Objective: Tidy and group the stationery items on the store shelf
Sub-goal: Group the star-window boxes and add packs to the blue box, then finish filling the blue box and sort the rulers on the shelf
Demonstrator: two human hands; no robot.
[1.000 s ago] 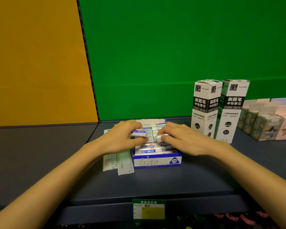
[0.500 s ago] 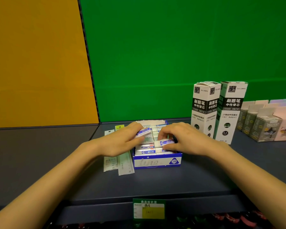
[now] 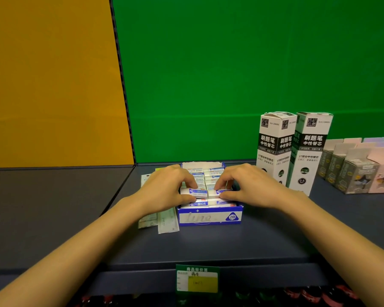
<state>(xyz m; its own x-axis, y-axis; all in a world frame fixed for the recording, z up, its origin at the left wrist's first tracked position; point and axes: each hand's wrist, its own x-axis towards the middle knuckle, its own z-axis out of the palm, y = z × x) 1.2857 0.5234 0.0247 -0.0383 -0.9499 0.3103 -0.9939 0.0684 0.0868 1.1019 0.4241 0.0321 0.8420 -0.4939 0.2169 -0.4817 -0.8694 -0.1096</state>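
Observation:
A blue and white display box [image 3: 210, 217] marked 2B stands on the dark shelf [image 3: 208, 244], filled with several white erasers in blue sleeves. My left hand [image 3: 164, 188] pinches one eraser [image 3: 194, 192] between thumb and fingers over the box's left row. My right hand [image 3: 251, 187] pinches another eraser [image 3: 217, 193] over the right row. Both erasers lie flat, end to end, just above the front ones in the box. The hands hide the box's side walls.
Flat packets [image 3: 164, 222] lie against the box's left side, partly under my left wrist. Two tall white refill boxes [image 3: 295, 149] stand to the right, with small grey and pink star boxes [image 3: 359, 171] beyond. A green price tag [image 3: 196, 279] hangs on the shelf's front edge.
Both hands have brought their erasers down and forward, from tilted above the box to lying flat side by side near its front. The box has stayed in place.

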